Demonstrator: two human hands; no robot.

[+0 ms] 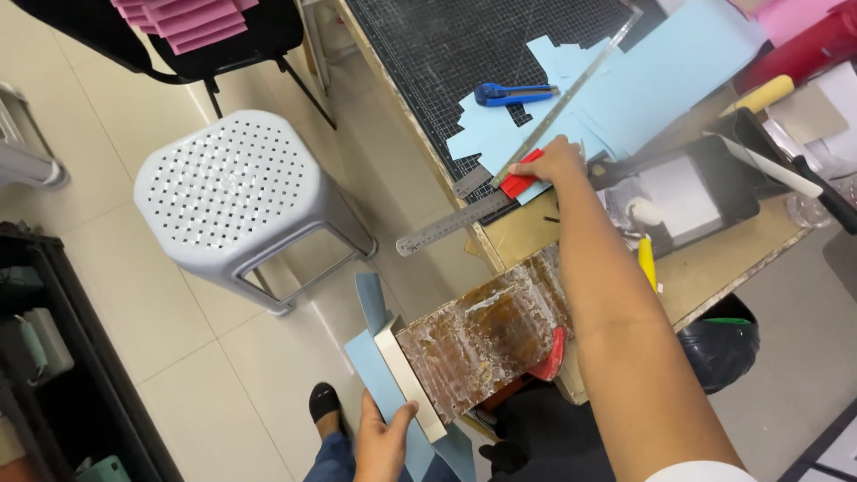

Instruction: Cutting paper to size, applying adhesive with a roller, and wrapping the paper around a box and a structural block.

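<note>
My right hand (561, 162) reaches out over the table edge and rests on a small red tool (520, 181) lying on light blue paper sheets (625, 85). My left hand (386, 442) holds a white board with a light blue sheet (379, 375) against it, low beside the table. A brown stained board (486, 335) juts off the table edge between my two arms. Two steel rulers lie near the right hand: a short one (451, 225) over the table edge and a long one (571, 89) across the blue paper.
A black cutting mat (464, 54) covers the far table. A blue cutter (509, 93) lies on it. A black tray with a paint roller (687, 192) sits to the right. A grey perforated stool (237, 192) stands on the tiled floor. Pink sheets (183, 20) rest on a black chair.
</note>
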